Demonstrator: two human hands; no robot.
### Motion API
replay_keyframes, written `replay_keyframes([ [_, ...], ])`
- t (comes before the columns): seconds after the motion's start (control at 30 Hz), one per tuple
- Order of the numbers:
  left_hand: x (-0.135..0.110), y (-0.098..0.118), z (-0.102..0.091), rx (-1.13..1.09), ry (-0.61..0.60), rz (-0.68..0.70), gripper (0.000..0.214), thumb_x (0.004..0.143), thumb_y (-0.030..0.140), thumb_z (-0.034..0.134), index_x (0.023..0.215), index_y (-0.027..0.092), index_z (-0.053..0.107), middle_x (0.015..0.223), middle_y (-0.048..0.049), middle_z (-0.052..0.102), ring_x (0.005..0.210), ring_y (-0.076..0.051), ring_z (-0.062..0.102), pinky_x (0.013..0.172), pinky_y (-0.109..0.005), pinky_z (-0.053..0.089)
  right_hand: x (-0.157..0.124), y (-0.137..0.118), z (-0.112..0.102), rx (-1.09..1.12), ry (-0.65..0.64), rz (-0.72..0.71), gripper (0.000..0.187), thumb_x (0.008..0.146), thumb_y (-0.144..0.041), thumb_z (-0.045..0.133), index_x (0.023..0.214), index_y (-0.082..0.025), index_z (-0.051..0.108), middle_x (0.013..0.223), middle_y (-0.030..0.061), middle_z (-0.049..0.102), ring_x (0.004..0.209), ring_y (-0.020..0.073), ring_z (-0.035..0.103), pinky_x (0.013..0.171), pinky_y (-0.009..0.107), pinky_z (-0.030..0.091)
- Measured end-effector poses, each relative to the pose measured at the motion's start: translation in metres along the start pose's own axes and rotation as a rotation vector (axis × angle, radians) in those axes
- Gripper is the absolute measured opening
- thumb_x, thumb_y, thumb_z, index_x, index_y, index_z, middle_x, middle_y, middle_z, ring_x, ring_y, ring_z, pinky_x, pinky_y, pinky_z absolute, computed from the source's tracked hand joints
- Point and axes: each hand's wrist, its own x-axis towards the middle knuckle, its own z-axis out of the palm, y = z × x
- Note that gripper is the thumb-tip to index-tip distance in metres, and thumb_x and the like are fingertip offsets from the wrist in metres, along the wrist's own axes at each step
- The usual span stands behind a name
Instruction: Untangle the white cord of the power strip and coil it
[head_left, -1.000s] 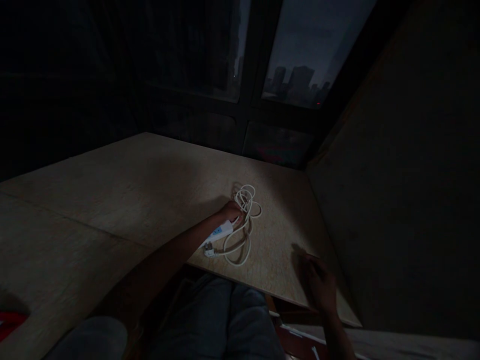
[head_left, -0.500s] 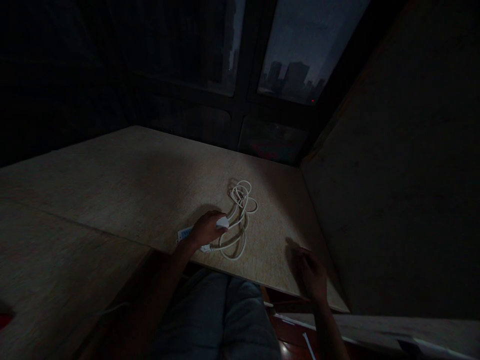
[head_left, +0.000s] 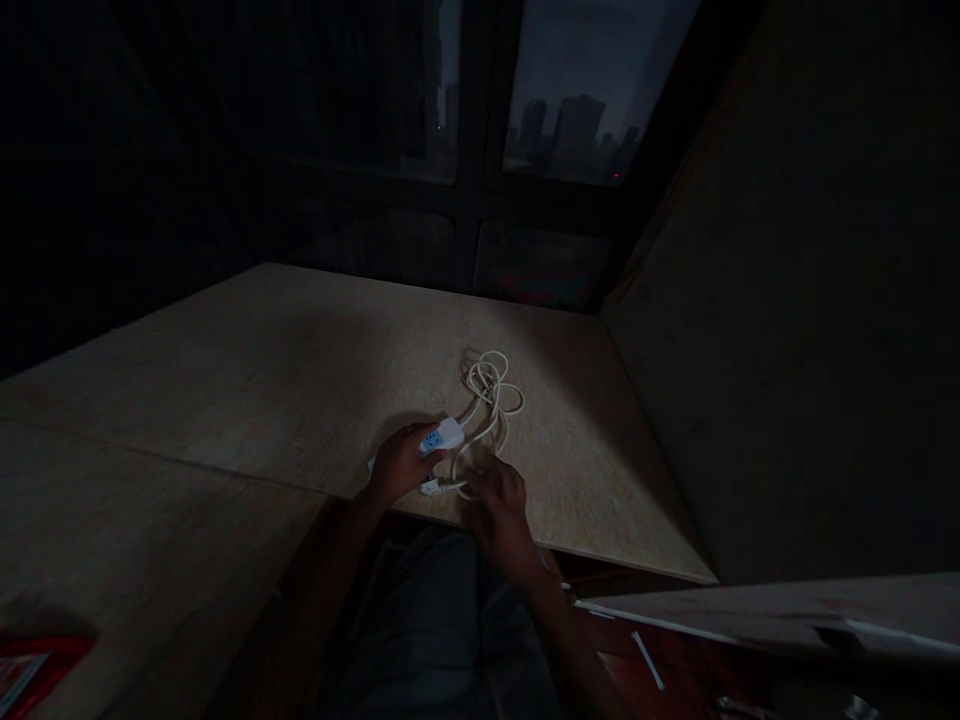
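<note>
A white power strip (head_left: 441, 437) with blue sockets lies near the front edge of a wooden board (head_left: 300, 370). My left hand (head_left: 399, 462) is wrapped round its near end. Its white cord (head_left: 491, 392) runs in loose coils behind and to the right, and the white plug (head_left: 430, 487) rests at the board's edge. My right hand (head_left: 499, 500) lies over the near loop of the cord, just right of the plug, with its fingers curled; the dim light hides whether they grip it.
A dark window (head_left: 577, 110) stands behind the board and an upright wooden panel (head_left: 787, 330) closes the right side. Another board (head_left: 787, 610) juts in at lower right. Something red (head_left: 30, 670) lies at lower left. My lap is below.
My right hand has moved left from the board's right front edge to the cord beside the plug. My left hand slid back along the strip, which now shows its blue sockets.
</note>
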Motion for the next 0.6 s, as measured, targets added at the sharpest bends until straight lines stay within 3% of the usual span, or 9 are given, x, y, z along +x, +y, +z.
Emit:
replay_keyframes([
  [0.1, -0.003, -0.005, -0.004, 0.053, 0.006, -0.037, 0.048, 0.087, 0.043, 0.06, 0.128, 0.018, 0.062, 0.124, -0.0074, 0.065, 0.111, -0.025, 0.06, 0.097, -0.034, 0.046, 0.018, -0.015, 0.007, -0.194, -0.127, 0.004, 0.052, 0.077, -0.007, 0.059, 0.127, -0.022, 0.062, 0.152, 0.0155, 0.031, 0.138, 0.0376, 0.026, 0.105, 0.057, 0.03],
  [0.2, -0.007, -0.017, -0.012, 0.11, 0.024, -0.08, 0.048, 0.088, 0.043, 0.058, 0.13, 0.019, 0.061, 0.127, -0.0081, 0.063, 0.111, -0.025, 0.061, 0.097, -0.034, 0.046, 0.025, 0.001, -0.005, -0.269, -0.173, 0.021, 0.041, 0.076, -0.009, 0.063, 0.115, -0.02, 0.068, 0.145, 0.0155, 0.043, 0.134, 0.0358, 0.035, 0.103, 0.055, 0.034],
  [0.33, -0.015, -0.04, -0.027, 0.214, 0.012, -0.087, 0.051, 0.09, 0.044, 0.053, 0.133, 0.017, 0.058, 0.127, -0.0096, 0.064, 0.109, -0.026, 0.062, 0.096, -0.036, 0.047, 0.024, 0.053, -0.035, -0.301, -0.149, -0.113, 0.03, 0.079, -0.006, 0.059, 0.103, -0.018, 0.07, 0.139, 0.0143, 0.052, 0.131, 0.0295, 0.043, 0.103, 0.048, 0.039],
  [0.43, -0.02, -0.06, -0.04, 0.306, 0.015, -0.099, 0.051, 0.091, 0.043, 0.049, 0.133, 0.016, 0.058, 0.127, -0.011, 0.063, 0.112, -0.027, 0.061, 0.098, -0.038, 0.046, 0.026, 0.099, -0.059, -0.243, -0.104, -0.204, 0.041, 0.083, -0.008, 0.053, 0.12, -0.019, 0.067, 0.145, 0.0132, 0.047, 0.134, 0.0279, 0.043, 0.106, 0.046, 0.041],
  [0.6, -0.032, -0.086, -0.054, 0.378, 0.029, -0.058, 0.045, 0.091, 0.033, 0.047, 0.13, 0.015, 0.057, 0.133, -0.0118, 0.06, 0.12, -0.027, 0.057, 0.104, -0.043, 0.04, 0.043, 0.163, -0.092, -0.066, -0.168, -0.057, 0.037, 0.092, -0.025, 0.051, 0.125, -0.022, 0.068, 0.14, 0.0109, 0.054, 0.126, 0.0295, 0.054, 0.104, 0.048, 0.044],
])
